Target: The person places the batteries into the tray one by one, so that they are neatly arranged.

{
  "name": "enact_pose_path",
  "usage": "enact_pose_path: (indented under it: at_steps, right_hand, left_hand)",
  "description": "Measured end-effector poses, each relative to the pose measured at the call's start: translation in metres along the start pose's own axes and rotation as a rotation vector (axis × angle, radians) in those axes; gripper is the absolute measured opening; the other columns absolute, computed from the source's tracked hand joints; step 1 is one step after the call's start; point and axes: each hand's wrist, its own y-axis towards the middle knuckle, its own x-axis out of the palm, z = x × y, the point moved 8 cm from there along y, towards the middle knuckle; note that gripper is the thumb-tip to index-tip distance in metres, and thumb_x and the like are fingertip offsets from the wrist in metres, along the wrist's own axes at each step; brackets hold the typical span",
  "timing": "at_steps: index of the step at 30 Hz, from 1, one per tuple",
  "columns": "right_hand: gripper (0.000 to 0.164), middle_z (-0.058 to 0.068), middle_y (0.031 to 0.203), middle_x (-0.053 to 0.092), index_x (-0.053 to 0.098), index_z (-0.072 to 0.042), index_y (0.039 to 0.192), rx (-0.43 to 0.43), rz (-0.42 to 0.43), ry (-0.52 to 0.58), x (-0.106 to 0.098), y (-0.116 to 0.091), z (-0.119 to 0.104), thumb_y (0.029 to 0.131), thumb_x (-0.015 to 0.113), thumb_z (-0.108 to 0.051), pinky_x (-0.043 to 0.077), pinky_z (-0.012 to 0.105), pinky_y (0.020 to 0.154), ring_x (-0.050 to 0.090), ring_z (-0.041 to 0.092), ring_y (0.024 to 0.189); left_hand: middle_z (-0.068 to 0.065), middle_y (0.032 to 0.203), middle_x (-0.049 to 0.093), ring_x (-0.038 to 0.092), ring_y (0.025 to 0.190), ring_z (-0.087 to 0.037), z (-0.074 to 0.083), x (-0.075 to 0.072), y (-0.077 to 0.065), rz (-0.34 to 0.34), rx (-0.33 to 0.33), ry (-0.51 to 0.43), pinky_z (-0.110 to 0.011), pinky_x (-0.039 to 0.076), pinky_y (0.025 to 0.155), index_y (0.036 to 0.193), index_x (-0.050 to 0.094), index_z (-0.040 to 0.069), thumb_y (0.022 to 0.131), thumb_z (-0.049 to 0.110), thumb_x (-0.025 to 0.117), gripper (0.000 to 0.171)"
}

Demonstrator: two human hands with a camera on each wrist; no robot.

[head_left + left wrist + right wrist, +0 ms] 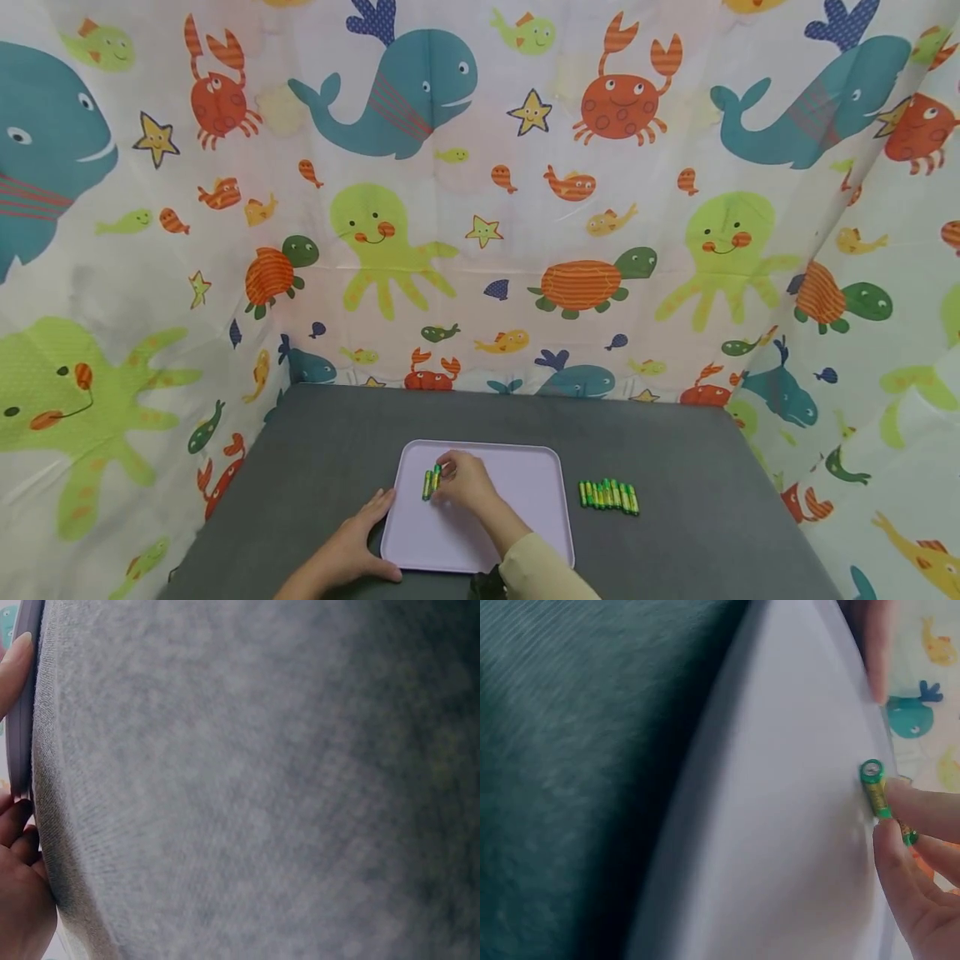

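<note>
A pale lilac tray [487, 533] lies on the dark table. Two green and yellow batteries are side by side near its left part. My right hand [467, 482] pinches the right-hand battery [437, 477] between thumb and fingers; the left-hand battery [427, 485] is close beside it. In the right wrist view one battery [874, 789] shows its end, while another battery [909, 834] is partly hidden behind the fingers. My left hand [351, 533] is spread at the tray's front left corner, fingers against the left rim and thumb by the front rim.
To the right of the tray, several more batteries [607, 496] lie in a row on the grey table [660, 442]. A curtain [480, 208] printed with sea animals stands behind the table and along both sides. Blurred grey cloth [225, 780] fills most of the left wrist view.
</note>
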Motion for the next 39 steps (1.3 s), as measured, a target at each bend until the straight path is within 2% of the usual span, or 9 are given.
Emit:
enact_pose_path:
  at_steps: [4, 9, 15, 24, 31, 35, 39]
  right_hand:
    - [0.052, 0.011, 0.086, 0.072, 0.07, 0.002, 0.104, 0.02, -0.006, -0.055, 0.005, 0.0, 0.005, 0.059, 0.094, 0.002, 0.051, 0.027, 0.071, 0.063, 0.012, 0.075]
    - [0.052, 0.008, 0.086, 0.071, 0.07, 0.0, 0.105, 0.058, -0.002, -0.04, 0.009, 0.002, 0.009, 0.059, 0.093, 0.002, 0.05, 0.031, 0.072, 0.058, 0.011, 0.075]
    - [0.052, 0.006, 0.086, 0.069, 0.07, -0.002, 0.106, 0.079, 0.008, -0.052, 0.008, 0.004, 0.011, 0.06, 0.093, 0.002, 0.051, 0.032, 0.073, 0.057, 0.012, 0.077]
    - [0.066, 0.008, 0.088, 0.069, 0.068, -0.001, 0.119, 0.052, 0.003, -0.054, 0.003, 0.001, 0.008, 0.059, 0.094, 0.0, 0.049, 0.028, 0.068, 0.056, 0.012, 0.074]
    - [0.06, 0.011, 0.094, 0.069, 0.066, -0.001, 0.124, 0.055, 0.019, 0.013, -0.016, -0.006, 0.002, 0.069, 0.09, -0.004, 0.052, 0.028, 0.064, 0.063, 0.013, 0.078]
    - [0.057, 0.011, 0.096, 0.069, 0.067, -0.003, 0.124, 0.039, 0.041, 0.019, -0.035, -0.014, 0.0, 0.072, 0.09, -0.009, 0.052, 0.028, 0.065, 0.064, 0.014, 0.081]
    - [0.053, 0.014, 0.097, 0.069, 0.068, -0.003, 0.121, -0.005, 0.078, 0.027, -0.057, -0.023, -0.003, 0.074, 0.089, -0.012, 0.052, 0.025, 0.066, 0.065, 0.016, 0.082]
  left_hand:
    - [-0.027, 0.164, 0.023, 0.02, 0.15, -0.05, -0.001, 0.001, 0.0, -0.012, -0.016, -0.002, -0.074, 0.023, 0.111, 0.16, 0.029, 0.009, 0.059, 0.044, 0.096, 0.126]
    - [-0.026, 0.164, 0.022, 0.02, 0.15, -0.05, -0.003, 0.0, 0.001, -0.015, -0.05, -0.015, -0.074, 0.023, 0.111, 0.16, 0.029, 0.011, 0.058, 0.044, 0.096, 0.126]
    - [-0.025, 0.164, 0.022, 0.021, 0.15, -0.05, 0.001, -0.002, 0.002, -0.014, -0.048, -0.007, -0.074, 0.023, 0.111, 0.16, 0.029, 0.012, 0.059, 0.045, 0.096, 0.126]
    - [-0.028, 0.163, 0.023, 0.022, 0.149, -0.051, -0.003, -0.001, -0.002, -0.007, -0.03, 0.003, -0.074, 0.024, 0.11, 0.16, 0.029, 0.01, 0.058, 0.044, 0.096, 0.126]
    - [-0.029, 0.163, 0.022, 0.021, 0.149, -0.053, -0.013, -0.003, -0.001, -0.003, -0.049, 0.012, -0.075, 0.024, 0.109, 0.16, 0.029, 0.009, 0.055, 0.046, 0.097, 0.13]
    - [-0.029, 0.163, 0.021, 0.019, 0.149, -0.053, -0.016, -0.001, 0.002, -0.018, -0.059, 0.004, -0.075, 0.024, 0.109, 0.16, 0.028, 0.008, 0.055, 0.046, 0.097, 0.131]
    - [-0.028, 0.163, 0.022, 0.017, 0.149, -0.054, -0.014, 0.002, 0.007, -0.048, -0.033, -0.002, -0.077, 0.023, 0.107, 0.159, 0.027, 0.004, 0.059, 0.044, 0.096, 0.128]
